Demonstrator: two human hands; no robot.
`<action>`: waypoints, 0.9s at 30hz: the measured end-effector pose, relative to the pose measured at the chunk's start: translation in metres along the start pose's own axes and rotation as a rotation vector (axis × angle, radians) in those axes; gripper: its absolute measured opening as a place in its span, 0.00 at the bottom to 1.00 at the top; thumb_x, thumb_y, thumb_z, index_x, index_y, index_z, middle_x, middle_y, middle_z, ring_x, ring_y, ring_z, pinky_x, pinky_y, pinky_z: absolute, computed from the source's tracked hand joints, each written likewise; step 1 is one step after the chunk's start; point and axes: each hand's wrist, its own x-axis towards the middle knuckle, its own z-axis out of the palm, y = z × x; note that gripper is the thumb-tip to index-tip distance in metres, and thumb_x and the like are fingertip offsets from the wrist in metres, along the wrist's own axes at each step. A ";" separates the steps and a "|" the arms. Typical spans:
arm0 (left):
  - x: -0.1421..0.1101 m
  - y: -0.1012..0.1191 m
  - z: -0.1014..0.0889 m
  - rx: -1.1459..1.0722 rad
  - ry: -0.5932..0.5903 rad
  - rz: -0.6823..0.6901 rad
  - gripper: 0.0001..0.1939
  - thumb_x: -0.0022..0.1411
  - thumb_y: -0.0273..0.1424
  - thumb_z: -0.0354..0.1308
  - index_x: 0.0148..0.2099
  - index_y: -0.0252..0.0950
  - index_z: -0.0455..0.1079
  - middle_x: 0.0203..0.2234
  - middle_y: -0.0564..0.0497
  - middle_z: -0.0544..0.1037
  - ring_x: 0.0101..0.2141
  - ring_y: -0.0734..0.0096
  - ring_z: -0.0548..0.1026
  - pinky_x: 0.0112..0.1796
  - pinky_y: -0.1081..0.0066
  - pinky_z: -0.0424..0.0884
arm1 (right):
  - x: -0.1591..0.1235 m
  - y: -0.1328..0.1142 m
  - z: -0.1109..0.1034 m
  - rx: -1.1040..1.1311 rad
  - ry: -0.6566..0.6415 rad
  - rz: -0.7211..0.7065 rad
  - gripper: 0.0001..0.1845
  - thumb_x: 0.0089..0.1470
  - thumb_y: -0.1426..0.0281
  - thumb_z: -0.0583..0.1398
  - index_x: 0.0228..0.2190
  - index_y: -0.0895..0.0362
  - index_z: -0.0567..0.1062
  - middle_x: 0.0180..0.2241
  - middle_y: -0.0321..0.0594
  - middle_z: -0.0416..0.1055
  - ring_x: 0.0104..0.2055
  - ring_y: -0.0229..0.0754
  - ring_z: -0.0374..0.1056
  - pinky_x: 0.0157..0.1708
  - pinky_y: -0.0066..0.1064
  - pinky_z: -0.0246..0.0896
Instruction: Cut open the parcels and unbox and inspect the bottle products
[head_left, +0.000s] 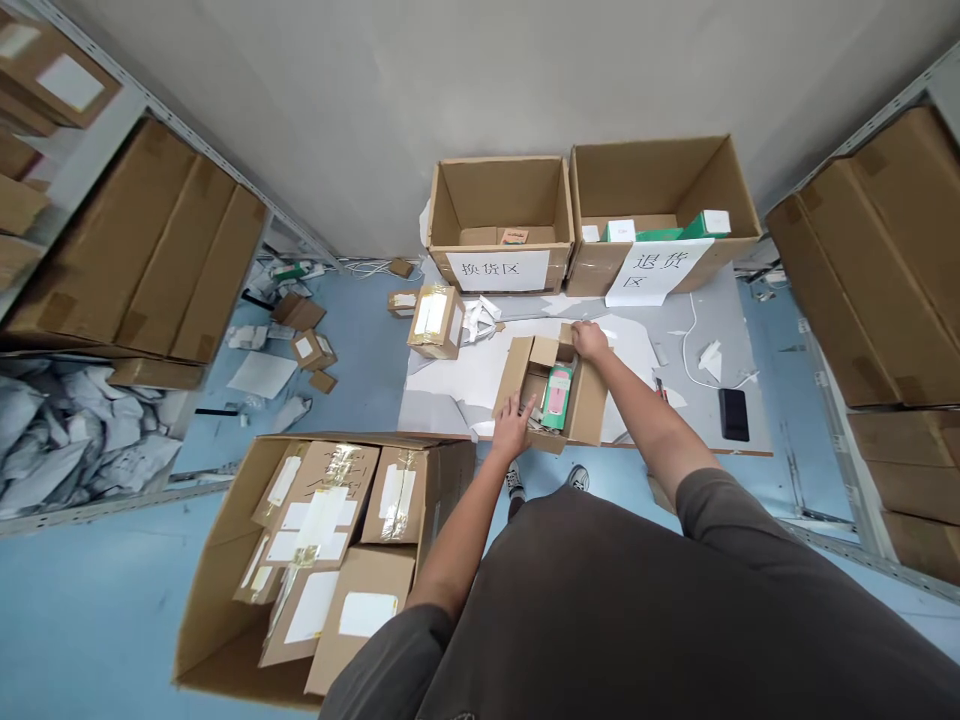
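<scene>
Fingers: left hand spread wide on the carton's near-left edge, right hand gripping its far-right corner. Brace the carton against the surface, clear of the green box inside.

A carton lies in the box on the surface, between a parcel, left, and a device, right; behind stand two bins; front-left, a crate holds packages.

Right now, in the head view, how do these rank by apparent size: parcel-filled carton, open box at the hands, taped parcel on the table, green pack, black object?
Largest to smallest:
Parcel-filled carton, though it may sit nearer the camera
Open box
Taped parcel
Green pack and black object: too alike to rank
</scene>
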 end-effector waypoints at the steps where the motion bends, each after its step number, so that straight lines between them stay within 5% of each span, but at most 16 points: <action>1: 0.000 0.000 0.000 0.000 0.003 -0.001 0.71 0.54 0.35 0.74 0.82 0.51 0.26 0.80 0.39 0.36 0.76 0.34 0.48 0.67 0.45 0.60 | -0.004 0.001 -0.004 0.000 0.047 -0.035 0.25 0.69 0.71 0.51 0.62 0.60 0.74 0.60 0.58 0.73 0.60 0.61 0.66 0.59 0.46 0.63; 6: 0.000 0.002 -0.004 -0.009 0.009 -0.018 0.70 0.54 0.34 0.75 0.82 0.52 0.29 0.80 0.39 0.38 0.76 0.35 0.49 0.66 0.46 0.62 | -0.026 -0.013 -0.006 -0.077 -0.001 -0.247 0.37 0.61 0.65 0.65 0.68 0.57 0.67 0.69 0.58 0.63 0.71 0.67 0.52 0.72 0.55 0.44; 9: -0.001 0.003 -0.005 0.002 0.019 -0.013 0.70 0.53 0.33 0.76 0.82 0.51 0.31 0.80 0.38 0.40 0.76 0.35 0.50 0.66 0.46 0.62 | -0.029 -0.031 0.006 -0.107 -0.087 -0.156 0.43 0.59 0.57 0.69 0.69 0.56 0.65 0.69 0.60 0.63 0.71 0.68 0.55 0.73 0.61 0.37; 15: -0.002 0.001 -0.002 0.021 0.015 0.000 0.70 0.52 0.34 0.77 0.82 0.50 0.32 0.80 0.37 0.39 0.76 0.36 0.50 0.66 0.47 0.62 | -0.018 -0.035 0.010 0.070 -0.100 0.012 0.34 0.73 0.49 0.49 0.69 0.55 0.65 0.57 0.60 0.77 0.60 0.64 0.72 0.60 0.50 0.64; 24: 0.000 0.004 0.005 0.005 0.018 -0.013 0.68 0.53 0.34 0.75 0.82 0.48 0.34 0.80 0.38 0.39 0.76 0.37 0.48 0.67 0.47 0.61 | 0.008 -0.039 0.017 0.115 0.021 0.246 0.38 0.72 0.54 0.57 0.72 0.63 0.58 0.55 0.66 0.77 0.58 0.63 0.75 0.58 0.48 0.66; 27: -0.002 0.004 0.004 0.012 0.040 -0.014 0.61 0.54 0.34 0.75 0.81 0.47 0.44 0.80 0.38 0.40 0.76 0.38 0.50 0.67 0.47 0.62 | 0.009 -0.041 0.018 0.097 -0.020 0.253 0.33 0.72 0.57 0.57 0.70 0.61 0.63 0.57 0.63 0.75 0.59 0.59 0.74 0.57 0.45 0.66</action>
